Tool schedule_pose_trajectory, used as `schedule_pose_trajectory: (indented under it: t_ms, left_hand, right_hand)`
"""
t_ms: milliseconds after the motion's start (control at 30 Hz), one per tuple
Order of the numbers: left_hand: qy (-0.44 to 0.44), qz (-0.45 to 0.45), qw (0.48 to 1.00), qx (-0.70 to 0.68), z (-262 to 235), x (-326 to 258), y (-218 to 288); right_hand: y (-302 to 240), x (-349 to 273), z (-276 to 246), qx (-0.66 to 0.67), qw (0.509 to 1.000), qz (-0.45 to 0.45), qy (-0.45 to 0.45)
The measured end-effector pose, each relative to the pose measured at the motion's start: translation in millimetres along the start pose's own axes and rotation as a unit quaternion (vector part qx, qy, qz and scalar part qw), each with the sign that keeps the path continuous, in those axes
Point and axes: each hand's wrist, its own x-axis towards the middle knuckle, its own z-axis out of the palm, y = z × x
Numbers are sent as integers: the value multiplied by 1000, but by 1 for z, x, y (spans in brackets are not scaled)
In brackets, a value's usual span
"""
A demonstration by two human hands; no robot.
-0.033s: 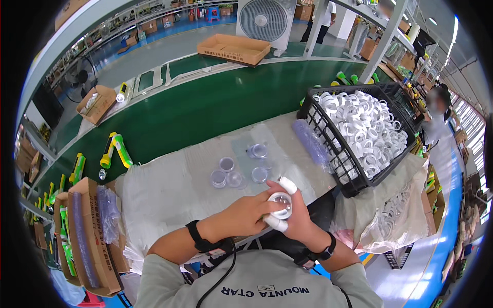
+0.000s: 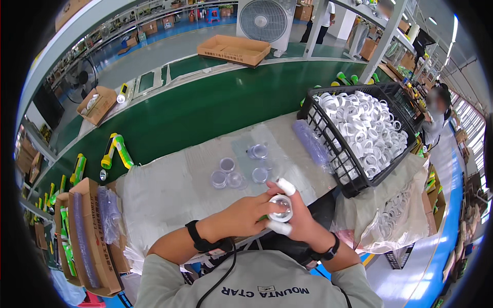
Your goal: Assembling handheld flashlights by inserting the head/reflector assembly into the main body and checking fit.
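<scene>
1. Both hands meet at the near edge of the desk (image 2: 169, 190), over a white ring (image 2: 280, 208) with a clear centre.
2. The left hand (image 2: 246, 215) closes its fingers against the ring's left side; its fingertips are hidden behind the ring, so how firmly they press cannot be told.
3. The right hand (image 2: 300, 220) grips the ring from the right, with white-covered fingertips (image 2: 285, 186) above and below it; the palm is hidden under the ring.
4. Clear round lenses (image 2: 226, 174) lie loose on the desk's middle, just beyond the hands; their exact count is hard to make out on the pale cover.
5. A black crate (image 2: 328, 149) of white rings stands at the right edge.
6. A clear bag (image 2: 311, 141) lies against the crate's left wall, its contents unclear.
7. A cardboard box (image 2: 84, 236) sits at the left end, partly cut off by the dark rim.
8. A yellow-green flashlight (image 2: 115, 150) lies on the green belt (image 2: 205, 108) beyond the desk's far edge.
</scene>
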Motion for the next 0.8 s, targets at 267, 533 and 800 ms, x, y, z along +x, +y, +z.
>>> schedule_pose_trajectory:
  t_ms: [267,533,800]
  left_hand:
    - [-93,21,990,-101,-4,-2,-19]
    - [-84,-47,994,-52,-2,-3,-8]
    - [-124,-81,982,-120,-22,-3,-8]
  right_hand:
    - [-12,28,-28,-29,973,-34,-225]
    - [-5,15,-13,64,995,-5,-78]
    - [21,26,-1,104,985,-103,-96]
